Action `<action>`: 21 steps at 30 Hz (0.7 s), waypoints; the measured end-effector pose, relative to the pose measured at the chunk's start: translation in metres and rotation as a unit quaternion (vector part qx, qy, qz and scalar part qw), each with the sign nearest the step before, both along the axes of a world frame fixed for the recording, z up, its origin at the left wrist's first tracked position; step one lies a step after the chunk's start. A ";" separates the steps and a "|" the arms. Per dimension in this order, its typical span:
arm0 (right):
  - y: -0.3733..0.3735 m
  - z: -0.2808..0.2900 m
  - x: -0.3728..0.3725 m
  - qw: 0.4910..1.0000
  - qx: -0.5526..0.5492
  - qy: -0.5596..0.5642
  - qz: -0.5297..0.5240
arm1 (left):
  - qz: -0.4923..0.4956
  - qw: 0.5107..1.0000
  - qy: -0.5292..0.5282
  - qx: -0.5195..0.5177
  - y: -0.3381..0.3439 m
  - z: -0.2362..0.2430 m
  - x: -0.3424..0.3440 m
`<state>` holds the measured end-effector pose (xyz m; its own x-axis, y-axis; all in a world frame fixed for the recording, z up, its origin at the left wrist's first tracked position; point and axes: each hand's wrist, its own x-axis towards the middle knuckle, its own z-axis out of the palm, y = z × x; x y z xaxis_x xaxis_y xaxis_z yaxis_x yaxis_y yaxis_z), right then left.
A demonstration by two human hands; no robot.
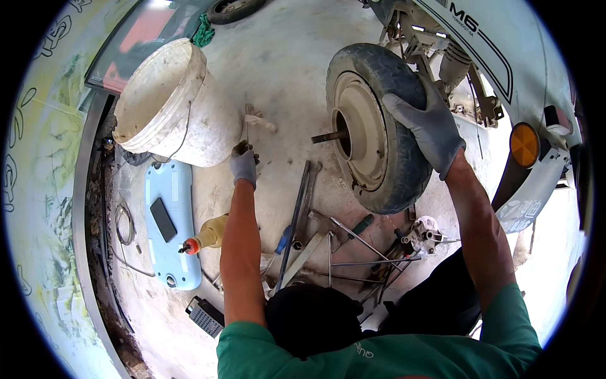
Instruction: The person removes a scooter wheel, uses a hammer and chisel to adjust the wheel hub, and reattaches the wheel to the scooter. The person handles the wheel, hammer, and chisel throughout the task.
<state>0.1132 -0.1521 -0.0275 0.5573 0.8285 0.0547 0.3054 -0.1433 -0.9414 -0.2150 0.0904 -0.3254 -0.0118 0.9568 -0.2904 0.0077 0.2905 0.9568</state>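
My right hand (pixel 428 125), in a grey glove, grips the tyre of an upright scooter wheel (pixel 372 170), which has a cream hub and a protruding axle (pixel 329 137). My left hand (pixel 244 161), in a grey glove with dark-stained fingers, is closed on a thin metal rod (pixel 247 129) pointing away from me. A small pale scrap (pixel 262 122) lies by the rod, and a white bucket (pixel 205 126) stands left of that hand. Below the wheel lie long bars (pixel 292 227), screwdrivers (pixel 360 225) and a metal part (pixel 428 237).
A scooter body (pixel 480 57) with exposed frame occupies the right. On the left lie a light-blue case (pixel 177 259) with a phone (pixel 163 220), a bottle (pixel 212 233), cables (pixel 124 224) and a small grille-fronted device (pixel 203 316). A tyre (pixel 235 9) and green rag (pixel 203 31) are behind.
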 end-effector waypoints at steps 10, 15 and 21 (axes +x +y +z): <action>-0.002 -0.005 0.011 0.999 0.003 -0.001 0.037 | -0.004 0.854 0.487 0.183 0.010 0.003 -0.021; -0.003 0.010 0.006 0.999 -0.044 -0.018 0.011 | -0.014 0.857 0.467 0.219 -0.011 0.020 -0.002; -0.002 -0.002 0.010 0.998 -0.042 -0.040 0.006 | -0.098 0.960 0.142 0.219 -0.034 0.038 0.036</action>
